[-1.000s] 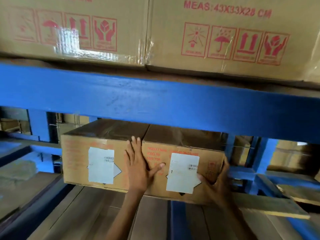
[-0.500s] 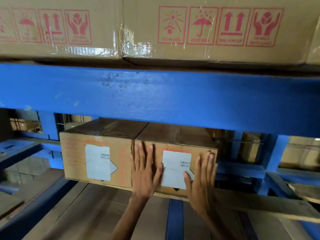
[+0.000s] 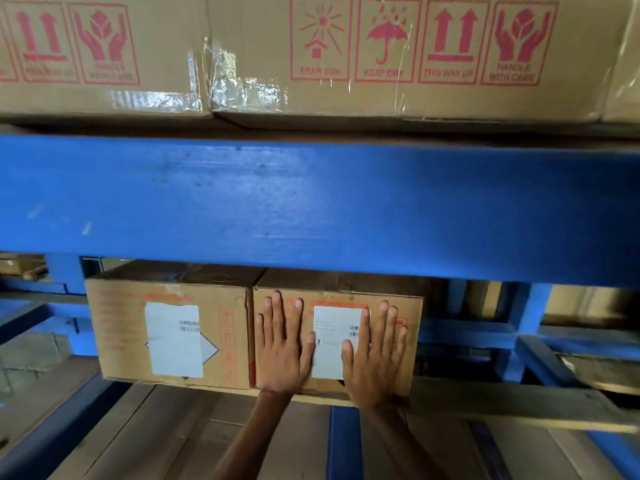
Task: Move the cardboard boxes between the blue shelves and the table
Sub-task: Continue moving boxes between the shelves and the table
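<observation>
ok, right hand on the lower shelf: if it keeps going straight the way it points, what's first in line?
Nothing to travel through: the right hand already lies flat on the right box, partly over its white label. Fingers point up toward the blue beam.

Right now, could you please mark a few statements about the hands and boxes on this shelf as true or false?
1. Both hands lie flat on the right-hand box. True: the left hand and right hand press its front face with fingers spread.
2. The left-hand box is being touched. False: no hand is on it.
3. Each lower box carries a white label. True.
4. The shelf beam is red. False: it is blue.
5. The upper shelf holds nothing. False: large cartons with red handling symbols sit there.
</observation>
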Tool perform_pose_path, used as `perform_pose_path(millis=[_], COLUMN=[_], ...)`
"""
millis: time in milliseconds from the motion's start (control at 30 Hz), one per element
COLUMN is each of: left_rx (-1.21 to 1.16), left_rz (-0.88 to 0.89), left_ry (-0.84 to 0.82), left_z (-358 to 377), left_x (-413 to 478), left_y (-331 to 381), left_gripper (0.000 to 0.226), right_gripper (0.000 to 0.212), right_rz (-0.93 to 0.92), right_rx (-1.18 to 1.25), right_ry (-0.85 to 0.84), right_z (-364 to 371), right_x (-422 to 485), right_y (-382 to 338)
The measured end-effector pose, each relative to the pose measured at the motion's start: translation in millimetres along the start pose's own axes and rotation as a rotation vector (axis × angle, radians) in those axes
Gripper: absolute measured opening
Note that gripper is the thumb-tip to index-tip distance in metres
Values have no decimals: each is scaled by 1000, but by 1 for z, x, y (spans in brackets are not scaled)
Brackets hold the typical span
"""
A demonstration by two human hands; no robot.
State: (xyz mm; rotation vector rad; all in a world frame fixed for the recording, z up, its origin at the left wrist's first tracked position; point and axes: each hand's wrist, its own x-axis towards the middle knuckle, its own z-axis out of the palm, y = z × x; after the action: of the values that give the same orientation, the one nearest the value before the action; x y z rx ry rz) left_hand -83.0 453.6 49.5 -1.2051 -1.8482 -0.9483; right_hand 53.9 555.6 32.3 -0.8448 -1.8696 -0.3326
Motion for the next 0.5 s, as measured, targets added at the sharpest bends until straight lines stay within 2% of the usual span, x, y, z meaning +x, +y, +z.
perform_pose_path(millis=[333, 400, 500], left_rx=[-219, -298, -425], left_rz=[-14, -17, -5], left_ry=[-118, -138, -226], left_z=[-44, -46, -48], left_x=[-20, -28, -49], left_y=[10, 15, 23], left_gripper=[73, 78, 76], right_gripper=[77, 77, 72], right_rz=[58, 90, 32], right_rx=[-18, 30, 175], right_ry=[-129, -173, -220], right_z=[-44, -55, -65], right_x=[-5, -9, -31], right_y=[-12, -16, -11])
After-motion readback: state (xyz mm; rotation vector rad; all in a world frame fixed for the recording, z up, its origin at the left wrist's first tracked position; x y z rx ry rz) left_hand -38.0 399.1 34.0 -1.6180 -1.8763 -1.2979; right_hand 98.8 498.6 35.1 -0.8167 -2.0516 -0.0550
